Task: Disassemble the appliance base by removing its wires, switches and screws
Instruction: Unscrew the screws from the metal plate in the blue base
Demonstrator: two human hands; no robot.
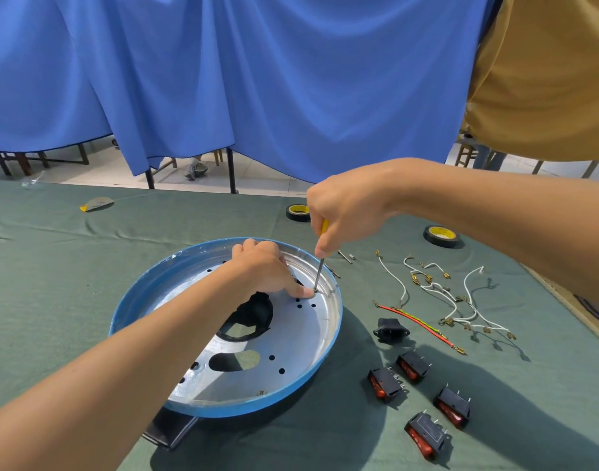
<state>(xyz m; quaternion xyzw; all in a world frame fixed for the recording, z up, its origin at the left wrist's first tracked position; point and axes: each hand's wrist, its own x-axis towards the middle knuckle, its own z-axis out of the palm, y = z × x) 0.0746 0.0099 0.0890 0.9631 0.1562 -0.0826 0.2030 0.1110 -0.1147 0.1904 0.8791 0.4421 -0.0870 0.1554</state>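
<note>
The round appliance base [332, 334], blue-rimmed with a silver perforated inside, lies on the green cloth. My right hand [345, 212] grips a yellow-handled screwdriver [320, 266], held upright with its tip on a screw [315, 291] at the base's far right inside. My left hand [267, 270] rests inside the base, fingers curled, one fingertip touching beside the screw. Several black rocker switches [424, 399] with red buttons, a black power socket [391, 329], white wires [461, 300] and a red wire [424, 326] lie to the right of the base.
Two rolls of black tape [298, 212] [441, 235] sit at the back of the table. Loose screws [345, 257] lie behind the base. A blue curtain [257, 79] hangs beyond the table's far edge. A person in a tan shirt [546, 73] stands at the right.
</note>
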